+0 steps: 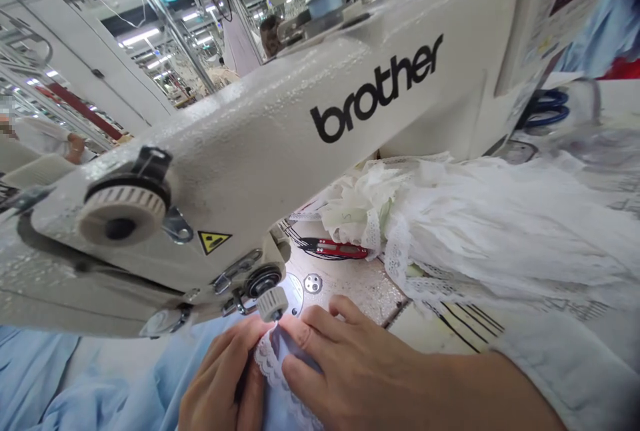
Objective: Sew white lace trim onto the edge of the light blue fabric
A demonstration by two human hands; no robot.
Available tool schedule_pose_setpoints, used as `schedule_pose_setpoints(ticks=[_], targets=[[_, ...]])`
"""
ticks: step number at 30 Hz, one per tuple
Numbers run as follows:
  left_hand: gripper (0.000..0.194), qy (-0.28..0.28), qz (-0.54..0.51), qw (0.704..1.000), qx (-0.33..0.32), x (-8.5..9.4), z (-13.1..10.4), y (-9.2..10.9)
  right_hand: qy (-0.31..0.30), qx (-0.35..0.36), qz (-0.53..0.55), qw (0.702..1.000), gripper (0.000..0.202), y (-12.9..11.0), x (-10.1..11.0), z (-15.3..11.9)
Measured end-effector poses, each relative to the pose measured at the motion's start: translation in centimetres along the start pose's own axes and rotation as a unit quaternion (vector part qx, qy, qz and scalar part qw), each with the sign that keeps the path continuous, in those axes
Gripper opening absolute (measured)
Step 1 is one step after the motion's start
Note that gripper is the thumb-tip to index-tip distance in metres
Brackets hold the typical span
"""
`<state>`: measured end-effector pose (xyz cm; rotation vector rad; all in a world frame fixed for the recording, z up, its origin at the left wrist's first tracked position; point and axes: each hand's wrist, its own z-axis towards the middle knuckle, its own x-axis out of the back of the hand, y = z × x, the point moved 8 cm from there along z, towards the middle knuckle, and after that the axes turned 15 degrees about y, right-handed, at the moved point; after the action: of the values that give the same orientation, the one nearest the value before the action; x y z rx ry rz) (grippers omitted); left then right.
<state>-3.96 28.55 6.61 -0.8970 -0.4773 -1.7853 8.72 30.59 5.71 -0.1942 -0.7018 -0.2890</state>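
Observation:
Under the head of a white sewing machine (pixel 260 151), light blue fabric (pixel 283 394) edged with white scalloped lace trim (pixel 270 361) lies between my two hands. My left hand (pixel 225 371) is closed on the fabric at the left of the lace, its fingertips close to the needle area. On the other side my right hand (pixel 335 358) presses the fabric and lace with bent fingers, thumb toward me. The machine's head hides the needle and presser foot. More light blue fabric (pixel 165 378) spreads to the left of my left hand.
Red thread snips (pixel 343 249) lie on the machine bed behind my right hand. A heap of white lace-edged pieces (pixel 480 218) covers the table at right. Blue-handled scissors (pixel 547 106) rest by the machine's base. Another person (pixel 47 134) is at far left.

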Motion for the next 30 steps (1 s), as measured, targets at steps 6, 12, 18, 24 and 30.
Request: schedule_pose_setpoints(ticks=[6, 12, 18, 24, 30], targets=[[0.025, 0.01, -0.001, 1.0, -0.025, 0.0, 0.3, 0.4, -0.034, 0.003, 0.021, 0.999, 0.041, 0.5, 0.1, 0.0], [0.026, -0.003, -0.009, 0.999, -0.034, 0.1, 0.4, 0.6, -0.097, -0.005, 0.046, 0.994, 0.028, 0.5, 1.6, 0.2], [0.026, 0.002, -0.046, 0.998, -0.034, 0.2, 0.6, 1.2, -0.093, -0.007, 0.049, 0.994, 0.035, 0.1, 1.7, 0.3], [0.022, 0.021, -0.038, 0.998, -0.042, 0.4, 1.1, 1.3, -0.063, 0.003, 0.023, 0.998, 0.046, 0.3, 0.4, 0.1], [0.021, 0.026, -0.042, 0.998, -0.045, 0.4, 1.4, 0.9, -0.082, -0.025, 0.026, 0.996, 0.037, 0.9, 1.3, 0.4]])
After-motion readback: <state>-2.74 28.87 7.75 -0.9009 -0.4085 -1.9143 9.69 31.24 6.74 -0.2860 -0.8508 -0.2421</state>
